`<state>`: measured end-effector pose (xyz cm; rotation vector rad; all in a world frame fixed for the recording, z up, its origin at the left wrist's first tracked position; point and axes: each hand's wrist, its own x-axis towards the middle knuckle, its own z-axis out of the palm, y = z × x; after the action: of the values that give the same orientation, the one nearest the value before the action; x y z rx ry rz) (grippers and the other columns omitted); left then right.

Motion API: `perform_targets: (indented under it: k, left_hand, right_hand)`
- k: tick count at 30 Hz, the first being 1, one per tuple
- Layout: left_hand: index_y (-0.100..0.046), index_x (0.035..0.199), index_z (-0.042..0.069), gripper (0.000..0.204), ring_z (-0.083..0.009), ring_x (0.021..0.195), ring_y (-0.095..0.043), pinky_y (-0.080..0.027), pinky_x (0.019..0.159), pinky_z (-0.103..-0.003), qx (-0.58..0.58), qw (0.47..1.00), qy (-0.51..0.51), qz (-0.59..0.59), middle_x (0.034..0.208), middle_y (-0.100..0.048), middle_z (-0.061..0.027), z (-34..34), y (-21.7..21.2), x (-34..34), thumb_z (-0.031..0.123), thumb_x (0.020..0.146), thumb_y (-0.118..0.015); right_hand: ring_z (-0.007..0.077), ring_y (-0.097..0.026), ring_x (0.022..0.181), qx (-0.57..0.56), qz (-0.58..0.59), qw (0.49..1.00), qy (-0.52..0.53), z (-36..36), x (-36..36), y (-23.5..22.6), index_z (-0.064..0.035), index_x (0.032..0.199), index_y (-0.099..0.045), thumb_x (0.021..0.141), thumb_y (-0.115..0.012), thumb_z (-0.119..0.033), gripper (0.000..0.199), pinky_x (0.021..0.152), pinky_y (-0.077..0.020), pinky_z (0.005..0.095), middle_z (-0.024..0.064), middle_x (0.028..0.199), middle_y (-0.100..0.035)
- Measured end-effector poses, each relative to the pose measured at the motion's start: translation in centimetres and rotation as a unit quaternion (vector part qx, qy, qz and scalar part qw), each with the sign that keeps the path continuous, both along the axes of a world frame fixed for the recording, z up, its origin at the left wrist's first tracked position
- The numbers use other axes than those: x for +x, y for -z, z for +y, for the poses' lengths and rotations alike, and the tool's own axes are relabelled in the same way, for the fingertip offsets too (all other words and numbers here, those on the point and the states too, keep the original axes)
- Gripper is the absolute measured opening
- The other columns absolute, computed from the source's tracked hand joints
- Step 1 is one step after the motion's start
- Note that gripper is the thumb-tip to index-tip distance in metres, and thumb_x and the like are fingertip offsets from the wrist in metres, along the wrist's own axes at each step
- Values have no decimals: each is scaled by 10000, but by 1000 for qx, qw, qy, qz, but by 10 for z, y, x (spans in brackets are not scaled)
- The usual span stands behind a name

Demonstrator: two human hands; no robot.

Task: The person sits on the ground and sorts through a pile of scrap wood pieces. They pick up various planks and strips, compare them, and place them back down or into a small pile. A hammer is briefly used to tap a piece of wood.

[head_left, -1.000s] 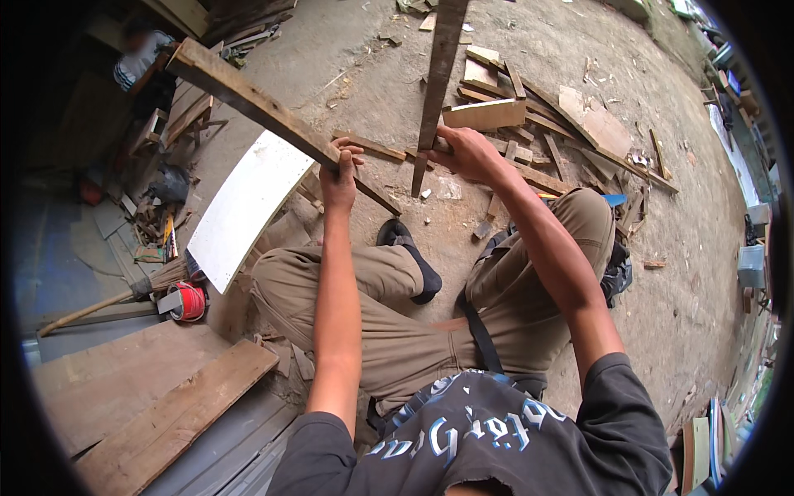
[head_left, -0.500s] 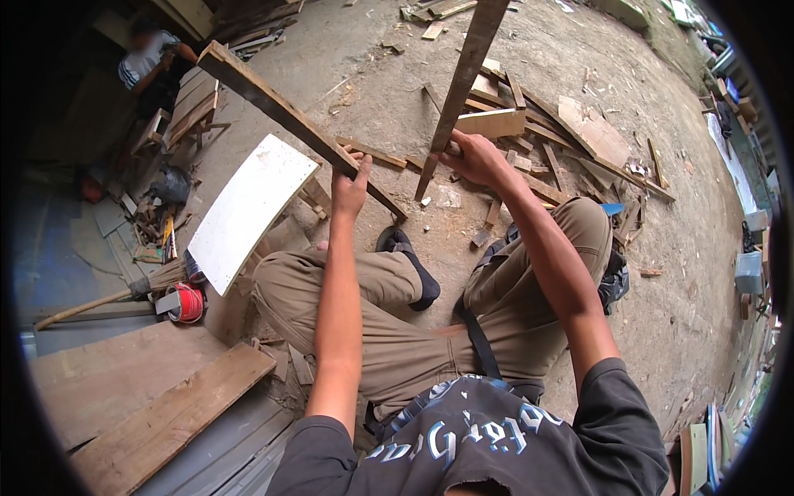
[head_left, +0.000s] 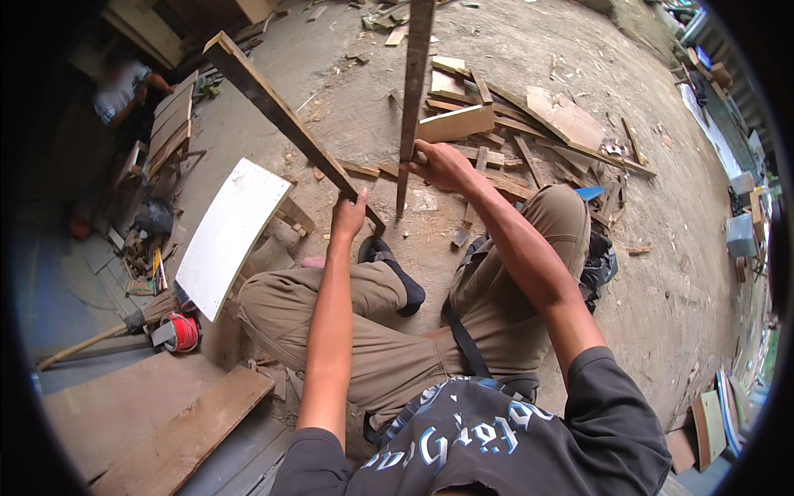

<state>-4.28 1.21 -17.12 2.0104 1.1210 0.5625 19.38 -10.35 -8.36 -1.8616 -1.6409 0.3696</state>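
Observation:
My left hand [head_left: 348, 217] is closed round the lower part of a long wooden strip [head_left: 281, 117], which leans up and away to the left. In my right hand [head_left: 441, 165] is a second, darker wooden strip [head_left: 414, 78], held nearly upright with its top running out of view. The two strips are apart, and their lower ends hang over the ground just past my foot. A white board [head_left: 231, 236] stands tilted to the left of my left forearm, raised on wooden pieces.
Wood scraps [head_left: 513, 140] lie heaped beyond my right knee. At left are a broom [head_left: 141, 318], a red spool-like object [head_left: 184, 332] and a loose plank [head_left: 186, 426]. A person [head_left: 124, 91] sits at the far left beside a low wooden bench [head_left: 172, 116].
The right-hand strip has swung from a slant to almost upright and moved left. My left hand and its strip have come slightly lower and closer. The whole view has shifted a little.

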Motion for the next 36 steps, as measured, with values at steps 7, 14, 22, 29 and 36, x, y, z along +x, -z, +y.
perform_targets:
  k: [7, 14, 22, 29, 36]
  left_hand:
    - [-489, 1218, -17, 421, -356, 1028, -605, -463, 893, -408, 127, 984, -45, -114, 1131, -611, -222, 25, -8, 30, 233, 909, -628]
    - [-426, 1306, -8, 498, -382, 1113, -582, -442, 954, -425, 89, 991, -75, -68, 1206, -585, -254, 44, -22, 54, 201, 898, -620]
    - [-432, 1368, -13, 682, -314, 1223, -494, -367, 1040, -399, 21, 958, 212, -194, 1271, -542, -221, -42, -85, 111, 532, 961, -480]
    - [-573, 927, 13, 626, -128, 689, -487, -409, 647, -278, -2, 958, 176, -225, 729, -513, -27, -47, -51, 134, 585, 997, -328]
    - [-545, 800, 41, 656, -135, 629, -516, -417, 598, -312, 29, 989, 82, -117, 637, -504, -8, -33, -23, 157, 650, 959, -359]
  right_hand:
    - [421, -649, 789, 51, 19, 998, 14, -5, 8, -4, -73, 1008, -579, 872, -638, -456, 410, 681, -508, 512, 213, 789, -667]
    - [427, -640, 752, 133, 50, 990, 16, -17, 23, 0, -35, 1037, -552, 883, -653, -336, 352, 635, -503, 498, 216, 763, -660]
    - [409, -631, 690, 188, 124, 974, -32, -35, 32, -9, -34, 1067, -548, 886, -663, -301, 342, 593, -483, 459, 219, 717, -637]
    - [297, -659, 647, 207, 132, 969, 35, -64, 42, -16, -29, 1033, -589, 865, -721, -294, 341, 577, -490, 376, 170, 741, -647]
    - [144, -572, 524, 269, 145, 908, 288, -128, 89, -17, -19, 885, -603, 851, -727, -421, 422, 475, -443, 336, 70, 607, -610]
